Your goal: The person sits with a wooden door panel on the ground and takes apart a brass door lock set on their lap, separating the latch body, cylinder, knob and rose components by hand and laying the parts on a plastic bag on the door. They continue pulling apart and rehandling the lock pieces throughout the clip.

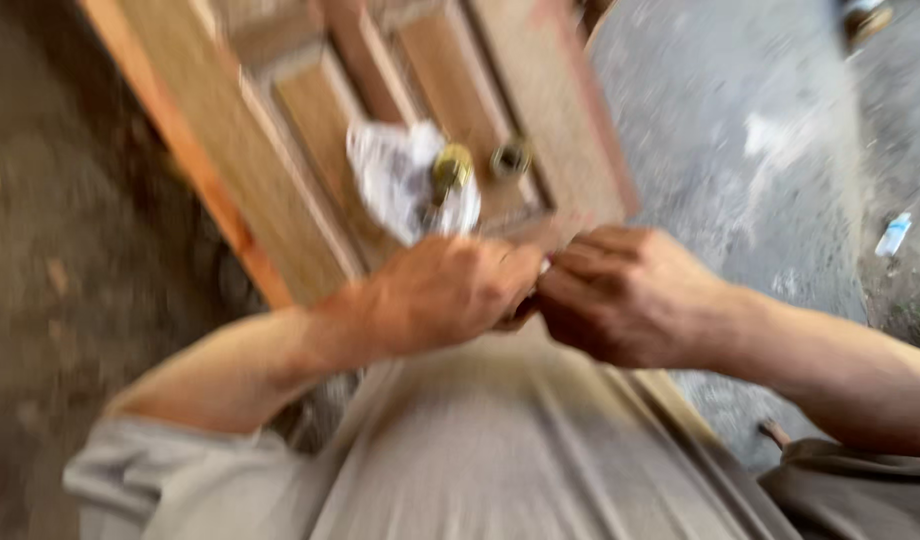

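The long panelled door of bare reddish-brown wood point(280, 140) looks matt and unvarnished. On its middle panel lies a crumpled clear plastic bag point(395, 175), glossy, with a shiny brass-coloured metal knob point(452, 166) and, just beside it, a dull metal ring point(511, 158). Around the door, rough grey concrete floor point(740, 120).

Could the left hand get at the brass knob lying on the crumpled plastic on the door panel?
Probably yes. The brass knob lies uncovered on the plastic, just beyond the left hand, with nothing between them. But that hand is closed against the right hand; blur hides what they pinch.
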Demonstrator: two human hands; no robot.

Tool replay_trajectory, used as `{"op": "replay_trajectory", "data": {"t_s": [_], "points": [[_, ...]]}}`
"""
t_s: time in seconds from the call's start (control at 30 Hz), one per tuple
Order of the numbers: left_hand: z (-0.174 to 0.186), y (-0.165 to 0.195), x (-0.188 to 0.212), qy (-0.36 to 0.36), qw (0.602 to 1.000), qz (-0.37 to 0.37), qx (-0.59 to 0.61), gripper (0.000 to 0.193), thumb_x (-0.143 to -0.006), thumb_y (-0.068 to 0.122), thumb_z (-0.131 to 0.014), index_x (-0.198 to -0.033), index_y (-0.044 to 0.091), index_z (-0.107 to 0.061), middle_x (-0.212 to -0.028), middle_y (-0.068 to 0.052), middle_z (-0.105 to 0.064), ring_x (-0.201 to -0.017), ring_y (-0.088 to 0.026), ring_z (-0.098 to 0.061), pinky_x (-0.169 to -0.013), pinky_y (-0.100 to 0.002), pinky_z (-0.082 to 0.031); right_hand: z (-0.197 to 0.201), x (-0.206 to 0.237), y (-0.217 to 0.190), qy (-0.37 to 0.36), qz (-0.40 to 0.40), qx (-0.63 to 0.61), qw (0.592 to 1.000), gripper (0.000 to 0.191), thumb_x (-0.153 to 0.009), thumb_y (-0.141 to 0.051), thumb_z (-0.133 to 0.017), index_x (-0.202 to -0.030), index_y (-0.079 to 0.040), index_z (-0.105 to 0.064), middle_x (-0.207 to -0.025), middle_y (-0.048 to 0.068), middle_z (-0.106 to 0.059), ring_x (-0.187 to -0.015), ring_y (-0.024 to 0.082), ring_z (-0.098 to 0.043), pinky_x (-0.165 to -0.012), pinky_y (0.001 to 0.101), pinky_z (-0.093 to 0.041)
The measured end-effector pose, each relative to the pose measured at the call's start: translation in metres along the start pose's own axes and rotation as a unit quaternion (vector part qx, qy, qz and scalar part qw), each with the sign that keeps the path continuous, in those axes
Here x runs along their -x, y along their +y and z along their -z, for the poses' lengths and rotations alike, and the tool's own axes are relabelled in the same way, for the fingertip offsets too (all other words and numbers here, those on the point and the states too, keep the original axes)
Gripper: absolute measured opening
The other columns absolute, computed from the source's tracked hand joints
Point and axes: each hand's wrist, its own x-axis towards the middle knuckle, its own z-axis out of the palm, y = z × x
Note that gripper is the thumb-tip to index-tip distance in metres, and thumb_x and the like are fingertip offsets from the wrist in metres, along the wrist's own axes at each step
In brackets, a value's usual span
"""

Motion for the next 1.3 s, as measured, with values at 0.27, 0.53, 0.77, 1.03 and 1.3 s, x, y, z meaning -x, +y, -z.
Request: {"op": "replay_trajectory", "data": {"t_s": [0.27, 0.53, 0.77, 1.03, 1.3], "points": [[0.009, 0.011, -0.005, -0.1, 0.994, 0.008, 0.053, 0.032, -0.095, 0.026, -0.068, -0.086, 0.0, -0.053, -0.059, -0.015, -0.063, -0.055, -0.033, -0.068, -0.049, -0.045, -0.055, -0.004, 0.007, -0.005, -0.004, 0.027, -0.047, 0.999, 0.016, -0.071, -0.011, -0.074, -0.081, -0.005, -0.062, -0.071, 0.007, -0.061, -0.066, 0.028, -0.063, -0.06, 0.0417, -0.052], [0.012, 0.014, -0.008, -0.172, 0.98, 0.046, 0.093, 0.031, -0.091, 0.028, -0.07, -0.084, 0.002, -0.054, -0.054, -0.014, -0.062, -0.054, -0.03, -0.07, -0.048, -0.043, -0.056, -0.001, 0.008, -0.011, -0.034, 0.025, -0.046, 0.998, 0.015, -0.073, -0.012, -0.075, -0.078, -0.006, -0.063, -0.066, 0.006, -0.058, -0.06, 0.025, -0.059, -0.056, 0.0419, -0.05], [0.012, 0.017, -0.01, -0.148, 0.981, 0.07, 0.105, 0.035, -0.096, 0.034, -0.068, -0.091, 0.002, -0.054, -0.065, -0.012, -0.065, -0.057, -0.025, -0.07, -0.051, -0.038, -0.058, -0.001, 0.012, -0.007, -0.044, -0.006, -0.017, 0.999, 0.019, -0.077, -0.014, -0.076, -0.071, -0.007, -0.059, -0.061, 0.005, -0.055, -0.054, 0.021, -0.056, -0.05, 0.04, -0.048], [0.017, 0.01, 0.007, -0.093, 0.967, 0.07, 0.227, 0.03, -0.1, 0.027, -0.065, -0.109, 0.001, -0.055, -0.086, -0.01, -0.069, -0.075, -0.022, -0.074, -0.064, -0.033, -0.062, 0.007, 0.012, 0.001, -0.025, -0.017, 0.021, 0.999, 0.021, -0.077, -0.012, -0.075, -0.069, -0.005, -0.057, -0.062, 0.008, -0.053, -0.056, 0.025, -0.056, -0.052, 0.0414, -0.048], [0.012, 0.011, 0.007, -0.18, 0.943, 0.141, 0.244, 0.048, -0.1, 0.042, -0.063, -0.119, 0.001, -0.047, -0.082, -0.016, -0.065, -0.076, -0.029, -0.072, -0.065, -0.04, -0.06, 0.001, 0.012, 0.001, -0.011, 0.004, 0.038, 0.999, 0.019, -0.079, -0.012, -0.076, -0.093, -0.002, -0.069, -0.081, 0.008, -0.068, -0.072, 0.023, -0.067, -0.064, 0.0386, -0.053]]}}
